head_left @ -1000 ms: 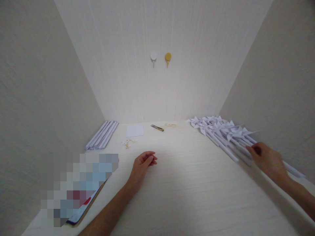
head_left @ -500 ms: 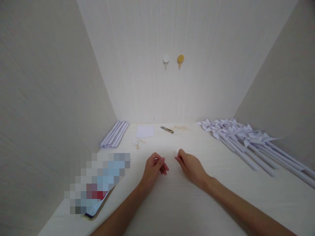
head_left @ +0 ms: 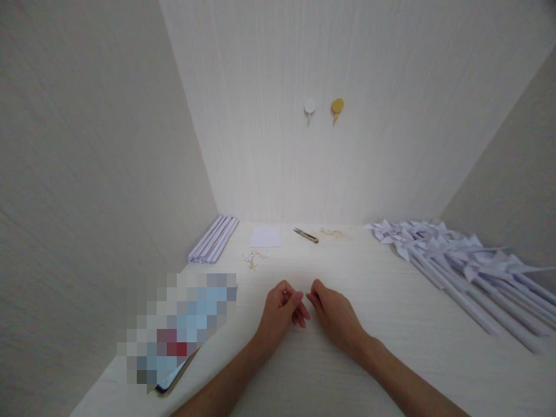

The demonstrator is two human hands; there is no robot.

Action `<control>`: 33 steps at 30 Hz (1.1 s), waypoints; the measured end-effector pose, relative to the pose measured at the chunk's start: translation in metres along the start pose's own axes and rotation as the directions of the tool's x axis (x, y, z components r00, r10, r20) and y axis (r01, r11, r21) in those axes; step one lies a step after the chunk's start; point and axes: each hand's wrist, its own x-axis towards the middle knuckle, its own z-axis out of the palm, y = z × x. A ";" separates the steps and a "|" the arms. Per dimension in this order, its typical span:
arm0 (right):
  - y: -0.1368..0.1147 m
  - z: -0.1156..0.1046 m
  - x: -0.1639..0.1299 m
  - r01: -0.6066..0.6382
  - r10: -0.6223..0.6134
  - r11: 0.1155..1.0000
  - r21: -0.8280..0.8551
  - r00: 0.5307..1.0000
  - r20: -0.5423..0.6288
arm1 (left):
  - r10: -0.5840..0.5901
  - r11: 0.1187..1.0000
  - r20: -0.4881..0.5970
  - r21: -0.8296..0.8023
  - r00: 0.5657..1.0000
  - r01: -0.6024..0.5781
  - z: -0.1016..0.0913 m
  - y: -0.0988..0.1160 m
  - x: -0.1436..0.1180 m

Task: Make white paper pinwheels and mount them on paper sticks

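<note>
Above the middle of the white table, my left hand (head_left: 282,310) has its thumb and index fingertip pressed together, the other fingers curled below. My right hand (head_left: 336,313) is closed in a pinch just beside it, a narrow gap between the two. Whatever the fingertips hold, if anything, is too small to make out. Beyond the hands lie a small pile of tiny white and tan pieces (head_left: 252,258), a square of white paper (head_left: 266,237) and a pair of thread snips (head_left: 306,235).
Rolled white paper tubes (head_left: 214,240) lie at the back left. Several white paper pinwheels on sticks (head_left: 456,272) are heaped on the right. A phone (head_left: 182,368), partly blurred out, rests at the left. More tan bits (head_left: 331,233) lie near the back wall, which carries two hooks (head_left: 337,106).
My hands have come closer together, the right one moving in towards the left, both a little lower in the picture. The whole scene has shifted right as the view turned left.
</note>
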 end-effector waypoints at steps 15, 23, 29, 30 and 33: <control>0.000 -0.001 -0.003 0.084 -0.084 0.996 -0.013 0.996 0.009 | 0.288 0.207 -0.148 0.974 0.946 0.089 -0.074 0.052 0.114; 0.001 0.002 -0.003 0.126 -0.125 0.991 -0.035 0.991 0.036 | 0.178 0.052 -0.248 0.969 0.952 0.243 -0.079 0.030 0.148; 0.001 0.002 -0.003 0.128 -0.126 0.991 -0.030 0.990 0.061 | 0.112 -0.045 -0.202 0.977 0.973 0.208 -0.080 0.022 0.169; 0.002 0.002 -0.003 0.125 -0.123 0.992 -0.025 0.990 0.065 | 0.091 -0.046 -0.205 0.977 0.974 0.210 -0.081 0.023 0.170; 0.003 0.002 -0.003 0.119 -0.118 0.993 -0.006 0.991 0.067 | 0.059 -0.033 -0.208 0.977 0.976 0.210 -0.081 0.022 0.171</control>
